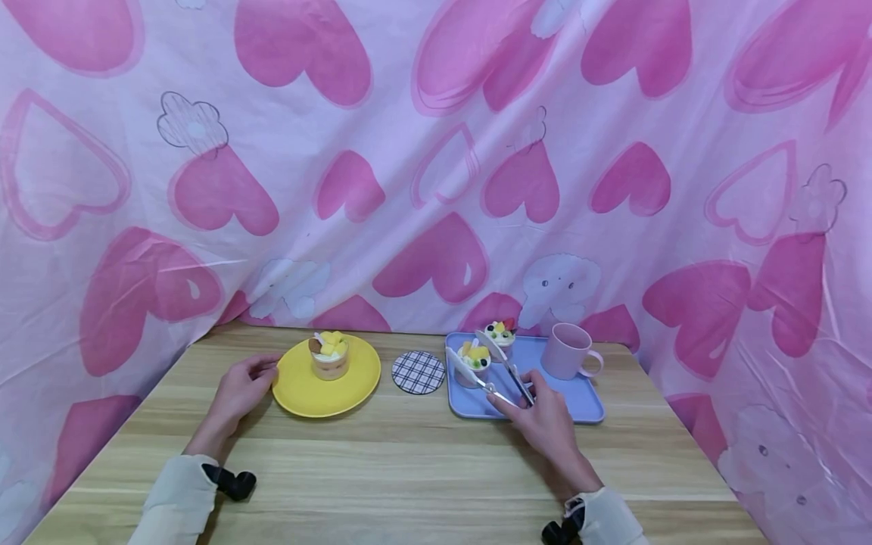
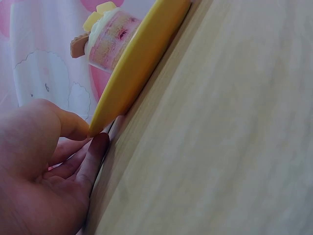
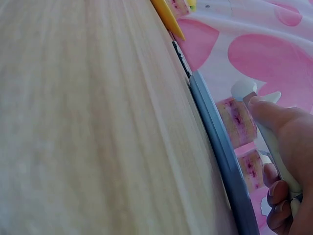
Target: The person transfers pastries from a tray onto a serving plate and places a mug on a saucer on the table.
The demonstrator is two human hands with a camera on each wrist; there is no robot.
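At the left, my left hand (image 1: 244, 386) pinches the rim of a round yellow plate (image 1: 293, 397); the left wrist view shows fingertips above and below that rim. A dessert cup (image 1: 331, 365) with yellow fruit cubes and a brown biscuit stands on the plate. My right hand (image 1: 545, 418) grips metal tongs (image 1: 507, 371), whose arms are spread on either side of a fruit-topped dessert cup (image 1: 470, 371). Whether the tips touch the cup is unclear. Behind it stands another dessert cup (image 1: 500, 337) with a red fruit piece, both on a blue tray (image 1: 579, 405).
A pink mug (image 1: 567, 352) stands at the tray's right side. Between plate and tray lies a round checked coaster (image 1: 418, 372). The wooden table (image 1: 381, 469) meets a pink heart-patterned curtain (image 1: 429, 257) at its back and sides.
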